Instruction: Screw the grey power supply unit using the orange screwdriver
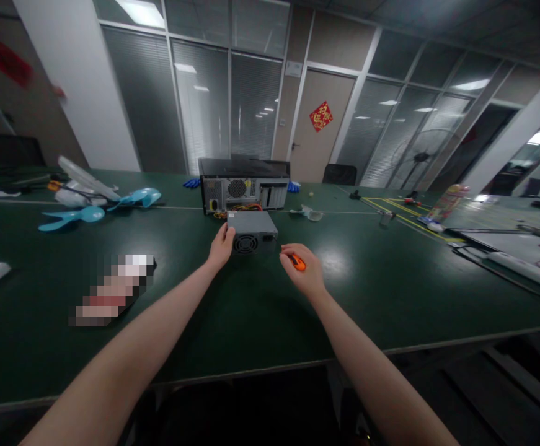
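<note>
A grey metal computer power supply (254, 223) sits in front of me, its round fan grille and power socket facing my way. My left hand (221, 246) grips its left side, thumb near the top edge. The fingers of my right hand (309, 271) are closed around a screwdriver with an orange and black handle (299, 262). That hand is just right of the power supply, and the thin shaft points toward its right side; whether the tip touches is too small to tell. Directly behind lies a black computer case (244, 166) with coloured cables at its front.
The green table (260, 316) carries light-blue plastic pieces (81, 215) and a pixelated object (114, 291) on the left. Blue gloves (294, 186) show beside the case. At the right are a bottle (447, 204), a white power strip (525, 268) and cables.
</note>
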Demonstrator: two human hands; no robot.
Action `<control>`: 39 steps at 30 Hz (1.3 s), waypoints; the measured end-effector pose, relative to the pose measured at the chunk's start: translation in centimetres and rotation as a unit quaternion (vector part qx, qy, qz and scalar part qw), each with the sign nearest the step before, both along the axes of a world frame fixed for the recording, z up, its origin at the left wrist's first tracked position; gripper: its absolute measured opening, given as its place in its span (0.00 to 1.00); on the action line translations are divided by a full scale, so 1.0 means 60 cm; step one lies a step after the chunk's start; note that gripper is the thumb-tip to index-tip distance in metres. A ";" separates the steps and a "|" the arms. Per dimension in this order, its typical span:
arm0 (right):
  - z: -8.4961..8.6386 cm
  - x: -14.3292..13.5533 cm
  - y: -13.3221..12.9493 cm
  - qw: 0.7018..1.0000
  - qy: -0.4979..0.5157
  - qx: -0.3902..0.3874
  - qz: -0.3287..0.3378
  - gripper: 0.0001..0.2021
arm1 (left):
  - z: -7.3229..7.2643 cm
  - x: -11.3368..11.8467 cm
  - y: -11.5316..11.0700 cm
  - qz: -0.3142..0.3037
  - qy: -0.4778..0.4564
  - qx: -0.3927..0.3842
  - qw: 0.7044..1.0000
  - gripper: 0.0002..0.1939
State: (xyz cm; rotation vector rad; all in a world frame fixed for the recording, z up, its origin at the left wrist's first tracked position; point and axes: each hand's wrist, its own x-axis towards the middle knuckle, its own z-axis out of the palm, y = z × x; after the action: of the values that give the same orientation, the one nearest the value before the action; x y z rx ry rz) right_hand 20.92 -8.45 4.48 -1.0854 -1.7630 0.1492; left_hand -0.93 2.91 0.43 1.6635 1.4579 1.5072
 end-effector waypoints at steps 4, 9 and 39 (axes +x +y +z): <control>-0.007 -0.001 0.001 0.991 0.116 -0.067 0.021 0.21 | -0.004 -0.001 0.006 0.000 -0.004 0.004 1.000 0.28; -0.024 0.030 0.013 0.965 0.143 -0.170 -0.141 0.29 | -0.008 -0.003 0.011 0.000 0.000 0.016 1.000 0.28; -0.008 0.010 -0.009 0.929 -0.174 -0.134 -0.297 0.27 | -0.007 -0.003 0.010 -0.006 -0.007 0.015 1.000 0.28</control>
State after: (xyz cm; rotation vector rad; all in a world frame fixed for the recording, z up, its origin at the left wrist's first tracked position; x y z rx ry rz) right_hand 21.50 -8.96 3.98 -1.8931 -1.6602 -0.1949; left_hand -1.10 3.52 -0.01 1.6718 1.4221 1.5386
